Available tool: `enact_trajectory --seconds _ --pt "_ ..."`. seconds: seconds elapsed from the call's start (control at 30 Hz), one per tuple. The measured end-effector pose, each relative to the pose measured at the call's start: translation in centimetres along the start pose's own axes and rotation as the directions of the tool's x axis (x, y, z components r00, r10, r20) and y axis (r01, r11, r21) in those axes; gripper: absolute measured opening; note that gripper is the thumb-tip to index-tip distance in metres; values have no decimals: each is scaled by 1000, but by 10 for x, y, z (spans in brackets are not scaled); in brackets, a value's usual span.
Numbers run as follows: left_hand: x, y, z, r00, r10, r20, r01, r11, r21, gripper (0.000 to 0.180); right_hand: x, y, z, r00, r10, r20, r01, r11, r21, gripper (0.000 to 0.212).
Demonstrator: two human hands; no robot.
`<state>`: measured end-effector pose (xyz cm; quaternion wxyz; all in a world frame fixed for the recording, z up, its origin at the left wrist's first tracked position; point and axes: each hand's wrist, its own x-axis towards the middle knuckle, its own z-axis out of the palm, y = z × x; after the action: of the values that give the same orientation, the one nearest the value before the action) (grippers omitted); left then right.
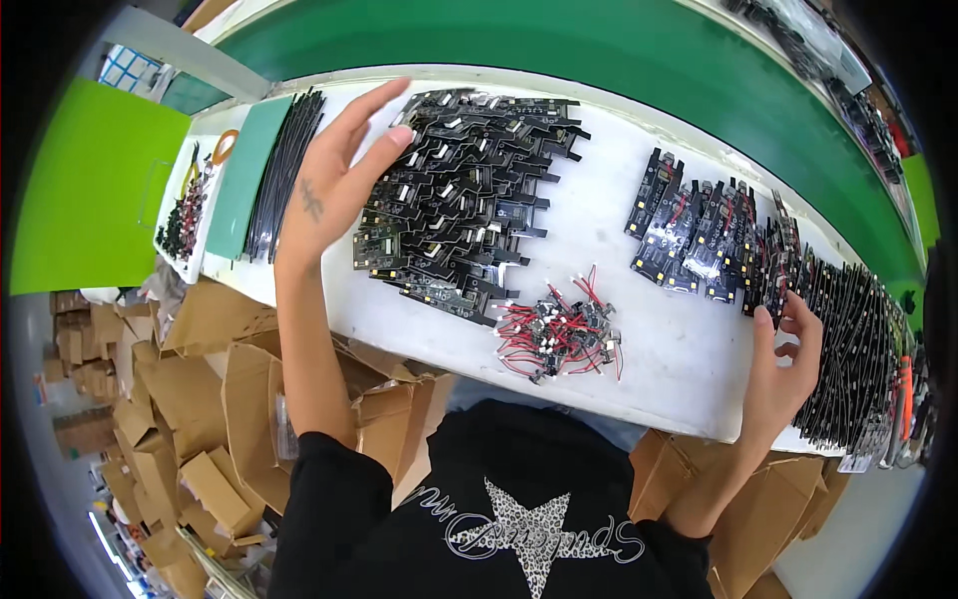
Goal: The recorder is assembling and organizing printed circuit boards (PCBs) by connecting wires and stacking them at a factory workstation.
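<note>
My left hand [334, 180] is raised at the left edge of a big spread of black circuit boards [464, 190]. Its thumb and index finger stand apart, and nothing shows between them. At the right, my right hand [783, 364] has thumb and fingers closed around the near end of a black circuit board [766, 285] with red wires. That board lies at the right end of a row of similar boards [699, 235]. Between the two groups, near the front edge, is a heap of small parts with red wires and white connectors [559, 334].
Thin black strips [848, 349] are piled at the far right, beside an orange-handled tool [906, 384]. More black strips [284, 175] lie on a green mat [239, 180] at left, near a white tray [180, 260]. Cardboard boxes [244, 409] stand below the white table [399, 334].
</note>
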<state>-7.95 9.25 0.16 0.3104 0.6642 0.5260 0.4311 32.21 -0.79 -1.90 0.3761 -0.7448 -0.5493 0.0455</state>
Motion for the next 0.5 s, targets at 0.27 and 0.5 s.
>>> enact_trajectory --seconds 0.27,0.5 --pt "-88 76 95 956 173 238 -83 934 -346 69 -49 -47 17 939 -334 77 248 819 517 49" --pt "-111 93 140 965 -80 250 210 805 -554 85 -75 -79 36 891 -449 61 350 768 536 42"
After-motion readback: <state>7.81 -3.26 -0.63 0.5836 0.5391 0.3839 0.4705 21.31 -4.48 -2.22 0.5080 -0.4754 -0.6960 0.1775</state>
